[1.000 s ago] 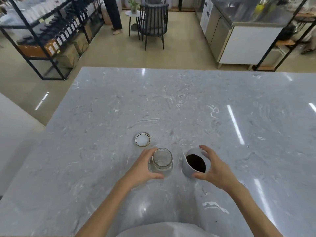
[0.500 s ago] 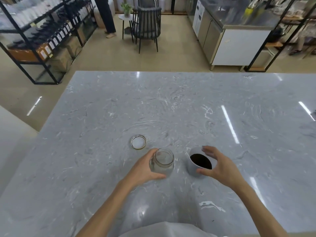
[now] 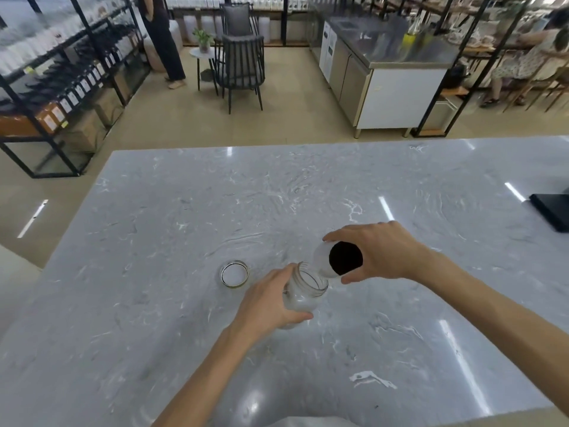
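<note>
A clear glass jar (image 3: 303,291) with no lid stands on the grey marble table (image 3: 184,229), and my left hand (image 3: 264,306) grips its side. My right hand (image 3: 381,254) holds a white cup (image 3: 334,261) with dark contents, lifted and tilted so its rim sits right above the jar's mouth. The jar's lid (image 3: 234,273) lies upside down on the table, just left of the jar.
A black flat object (image 3: 552,211) lies at the table's right edge. Beyond the table are a dark chair (image 3: 241,69), black shelving (image 3: 61,87) on the left, a steel counter (image 3: 385,84), a standing person (image 3: 161,38) and a seated person (image 3: 529,60).
My right hand has lifted the cup off the table and tilted it toward the jar. My left hand keeps its hold on the jar. The view has tipped up.
</note>
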Available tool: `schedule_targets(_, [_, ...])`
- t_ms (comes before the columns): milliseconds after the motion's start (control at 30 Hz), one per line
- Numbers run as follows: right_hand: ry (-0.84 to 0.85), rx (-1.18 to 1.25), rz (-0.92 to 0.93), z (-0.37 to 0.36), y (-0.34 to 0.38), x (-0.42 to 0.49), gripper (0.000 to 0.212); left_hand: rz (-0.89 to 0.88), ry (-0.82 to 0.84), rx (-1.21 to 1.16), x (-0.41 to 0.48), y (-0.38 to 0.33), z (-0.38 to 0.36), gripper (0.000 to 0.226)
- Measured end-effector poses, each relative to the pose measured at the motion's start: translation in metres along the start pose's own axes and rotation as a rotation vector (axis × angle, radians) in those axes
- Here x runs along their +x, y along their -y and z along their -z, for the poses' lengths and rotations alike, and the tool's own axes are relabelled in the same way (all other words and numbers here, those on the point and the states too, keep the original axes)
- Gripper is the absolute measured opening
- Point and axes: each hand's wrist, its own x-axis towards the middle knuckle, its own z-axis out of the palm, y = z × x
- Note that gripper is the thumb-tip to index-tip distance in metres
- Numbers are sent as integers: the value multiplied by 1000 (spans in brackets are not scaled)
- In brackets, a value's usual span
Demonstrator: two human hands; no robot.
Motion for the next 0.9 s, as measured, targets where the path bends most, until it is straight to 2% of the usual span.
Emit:
schedule_targets(133, [32,-121,86,32,-1,13,78,-9,-52,101,-2,-21,11,97])
schedule_targets(300, [60,-230,146,84,-2,28,78,9,-143,89,4,-50,33,93])
schedule_targets(533, [115,-420,226,143,3,39,75,19,-189,153,20,-89,61,83])
schedule_targets(667, [138,-543,241,166,9,44,74,12,-192,176,27,-107,74,79])
schedule_targets(767, [175,-591,242,186,13,47,72,25,-195,76,31,-120,82,71])
schedule_targets(900, [216,-659,255,206,17,51,71,-1,-233,150,37,-133,90,73])
